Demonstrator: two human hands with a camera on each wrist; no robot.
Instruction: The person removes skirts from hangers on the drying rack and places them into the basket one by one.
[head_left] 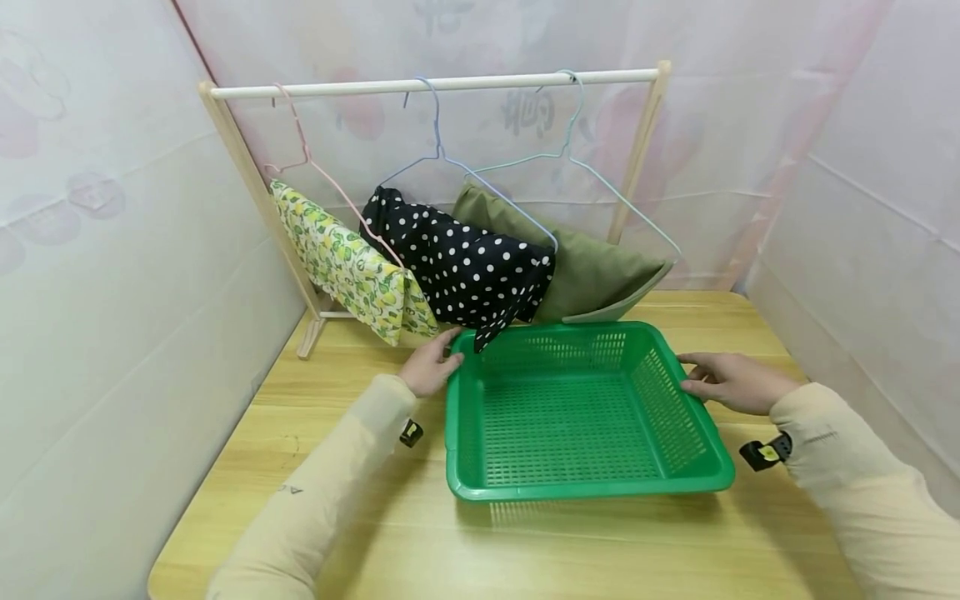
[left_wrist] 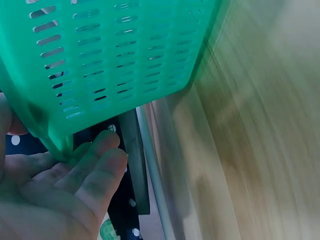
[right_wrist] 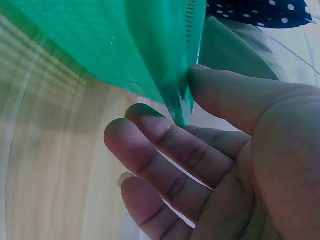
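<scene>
A green plastic basket (head_left: pixel 570 425) with slotted walls is between my two hands, over the wooden table. My left hand (head_left: pixel 431 365) grips its far left corner, thumb on the rim and fingers beneath. On the right side, my right hand (head_left: pixel 738 382) pinches the rim (right_wrist: pixel 182 107), with the thumb on top and the other fingers loosely bent below. In the head view the basket holds nothing. Black polka-dot cloth (head_left: pixel 465 258) hangs behind it, one corner overlapping the rim near my left hand.
Behind the basket stands a rack with a white rail (head_left: pixel 360 88) and wooden legs. Lemon-print cloth (head_left: pixel 345 262) hangs from a pink hanger, the polka-dot cloth from a blue one, olive cloth (head_left: pixel 592 267) from a mint one. Pale curtains (head_left: pixel 112 292) surround the wooden table (head_left: pixel 255 500).
</scene>
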